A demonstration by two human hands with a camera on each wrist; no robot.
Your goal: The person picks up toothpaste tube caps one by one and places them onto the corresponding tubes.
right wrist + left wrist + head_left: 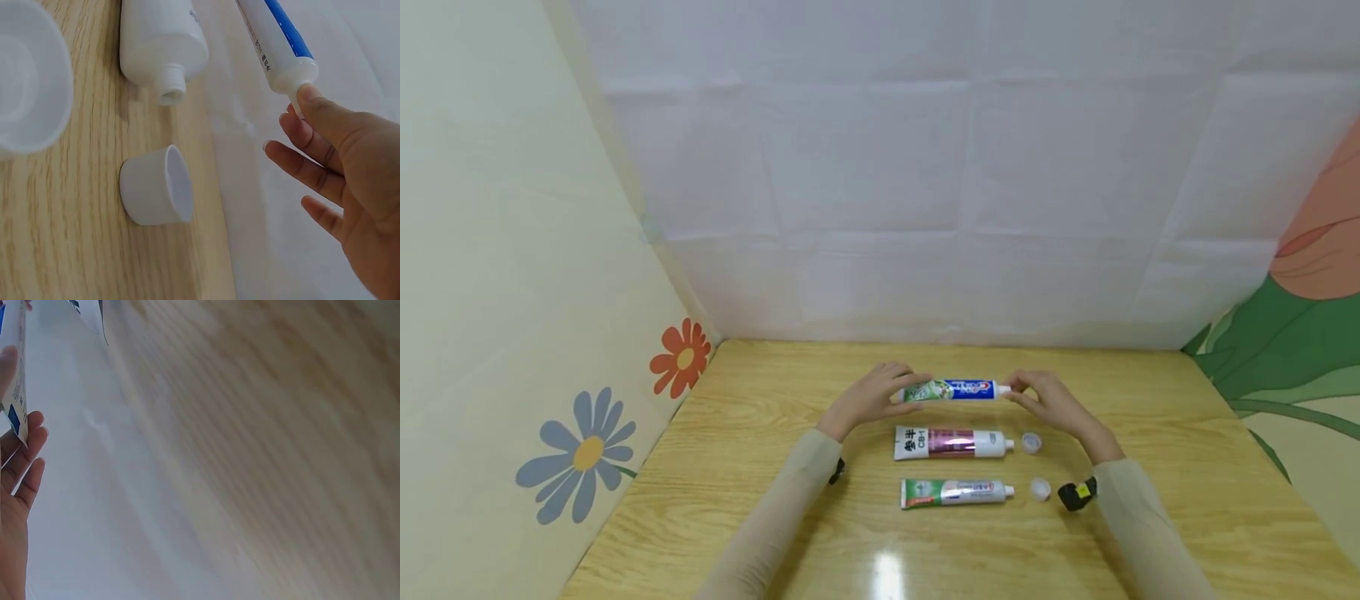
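A blue, green and white toothpaste tube [958, 390] is held level above the far part of the table. My left hand [874, 398] grips its flat tail end; in the left wrist view the thumb lies on one face and fingers [34, 440] behind it. At the other end my right hand [1051, 406] pinches the bare white nozzle between thumb and forefinger, the other fingers [306, 164] spread apart. Nearer to me lie a pink and white toothpaste tube [951, 442] and a green and white one [957, 492], both with uncovered nozzles.
Two white caps [1032, 442] lie on the wooden table [760, 500], one to the right of each lying tube; the nearer cap [1040, 488] is below my right wrist. A white sheet [865, 283] hangs along the table's back edge. Flower-patterned walls [490, 350] stand at both sides.
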